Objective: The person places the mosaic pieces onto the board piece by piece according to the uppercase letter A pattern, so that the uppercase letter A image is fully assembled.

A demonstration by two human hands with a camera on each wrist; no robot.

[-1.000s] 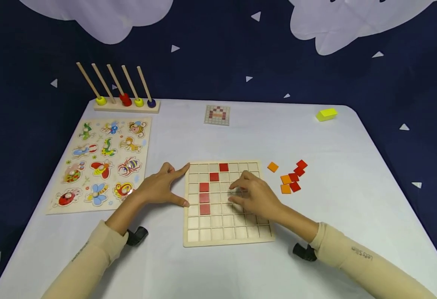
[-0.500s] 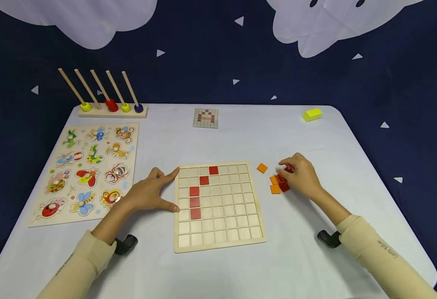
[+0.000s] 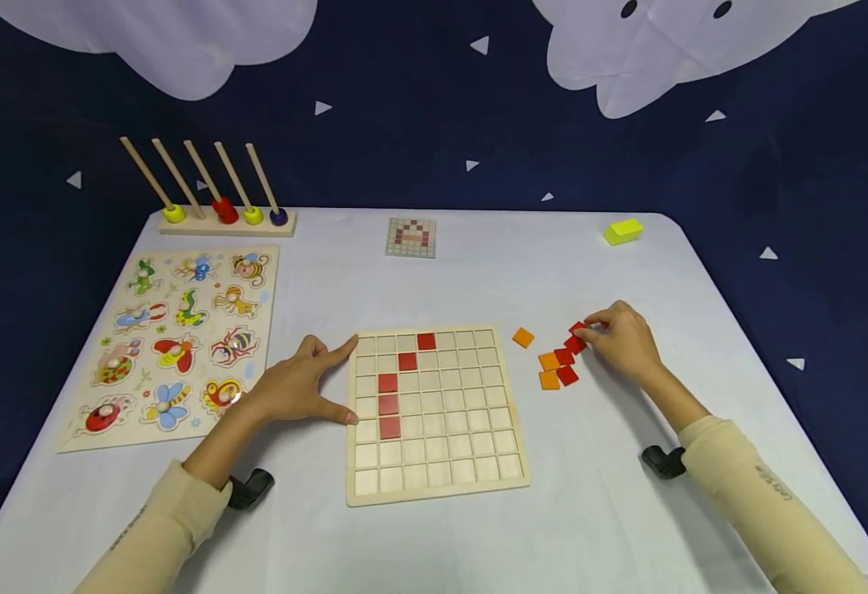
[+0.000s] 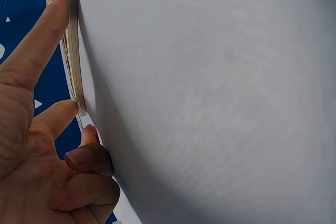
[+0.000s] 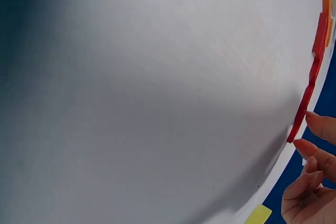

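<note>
A wooden grid board (image 3: pixel 449 446) lies mid-table, with several red tiles, such as one red tile (image 3: pixel 389 404), set in its cells on the left and upper side. My left hand (image 3: pixel 294 385) touches the board's left edge with spread thumb and index finger; the left wrist view shows both tips against the rim. Right of the board, my right hand (image 3: pixel 622 340) has thumb and index finger at the edges of a red tile (image 5: pixel 300 116), pinching it at the end of a row of loose red tiles (image 3: pixel 563 357). Loose orange tiles (image 3: pixel 549 380) lie beside them.
An insect peg puzzle (image 3: pixel 207 334) lies at the left, behind it a wooden rod stand (image 3: pixel 226 227) with coloured beads. A small pattern card (image 3: pixel 411 238) sits at the back, and a yellow block (image 3: pixel 623 232) at the back right.
My right hand has moved from above the board to the loose tiles on the right, then slightly further right. My left hand stays at the board's edge.
</note>
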